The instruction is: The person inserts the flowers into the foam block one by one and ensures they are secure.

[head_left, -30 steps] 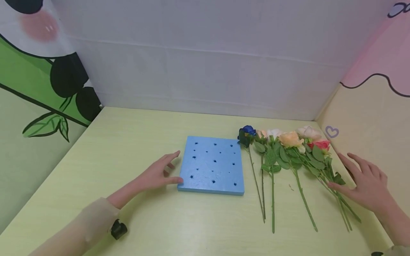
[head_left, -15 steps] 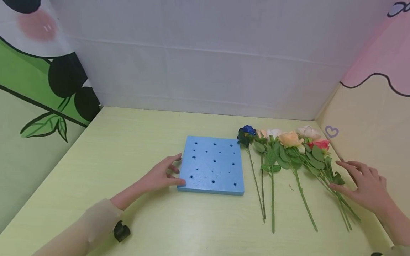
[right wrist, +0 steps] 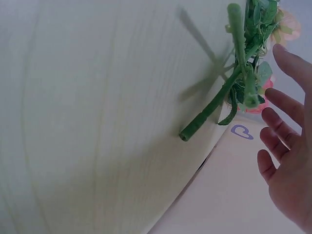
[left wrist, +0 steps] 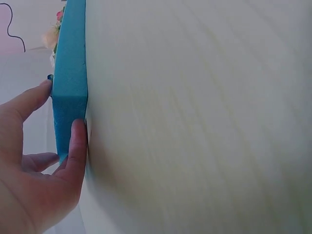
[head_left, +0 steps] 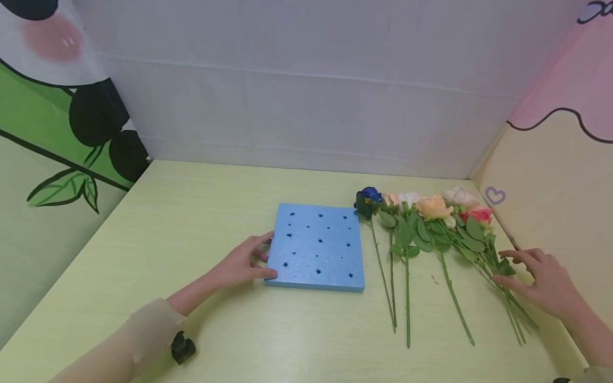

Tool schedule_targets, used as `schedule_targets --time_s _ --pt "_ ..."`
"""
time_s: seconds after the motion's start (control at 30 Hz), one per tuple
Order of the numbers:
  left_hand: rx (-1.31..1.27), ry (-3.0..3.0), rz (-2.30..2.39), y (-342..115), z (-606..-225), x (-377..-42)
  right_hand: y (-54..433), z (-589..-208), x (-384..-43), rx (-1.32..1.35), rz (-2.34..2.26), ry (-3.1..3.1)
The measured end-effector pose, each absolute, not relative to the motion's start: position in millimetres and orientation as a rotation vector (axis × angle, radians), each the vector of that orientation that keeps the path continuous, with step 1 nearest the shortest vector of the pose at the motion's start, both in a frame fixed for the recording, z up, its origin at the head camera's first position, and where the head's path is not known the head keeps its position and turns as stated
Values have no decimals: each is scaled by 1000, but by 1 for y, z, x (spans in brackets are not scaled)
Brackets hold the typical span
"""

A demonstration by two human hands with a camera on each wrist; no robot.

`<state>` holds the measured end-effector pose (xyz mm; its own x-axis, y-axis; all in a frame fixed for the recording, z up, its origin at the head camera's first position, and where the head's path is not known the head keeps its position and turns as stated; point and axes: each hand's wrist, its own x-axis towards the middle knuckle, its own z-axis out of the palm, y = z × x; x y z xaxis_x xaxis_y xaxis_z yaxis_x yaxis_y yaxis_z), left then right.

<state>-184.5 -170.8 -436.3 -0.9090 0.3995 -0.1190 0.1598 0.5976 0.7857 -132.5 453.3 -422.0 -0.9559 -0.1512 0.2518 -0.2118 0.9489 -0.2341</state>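
Note:
A square blue foam board (head_left: 306,250) with rows of holes lies flat on the table. My left hand (head_left: 246,260) holds its left edge, thumb over the near left corner and fingers along the side. In the left wrist view, that hand (left wrist: 44,180) pinches the thick board (left wrist: 70,73) at the corner. My right hand (head_left: 546,282) hovers by the stems (head_left: 514,308) of the rightmost artificial roses, thumb and forefinger apart around them. Nothing lies between its fingers in the right wrist view, where the green stems (right wrist: 209,112) stick out beyond the hand (right wrist: 292,141).
Left of these lie more artificial roses: a blue one (head_left: 371,194), a peach one (head_left: 433,207) and a white one (head_left: 408,199). A red rose (head_left: 480,215) and a pale pink one (head_left: 461,197) are at the right wall (head_left: 555,175). A white backdrop (head_left: 306,117) closes the far side.
My left hand has moved slightly right and closed on the board's edge. The right hand's fingers have lowered and drawn in toward the stems. The roses have not moved.

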Motion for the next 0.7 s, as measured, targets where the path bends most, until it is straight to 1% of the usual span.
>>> schedule_targets --time_s 0.13,0.4,0.7 --pt "443 2545 1209 -170 -437 -184 454 -423 -133 281 482 -2887" --pt "466 2516 1258 -171 -438 -183 449 -424 -131 182 730 -3022" --pt "457 2458 1285 -173 -438 -184 449 -423 -134 119 707 -3162"
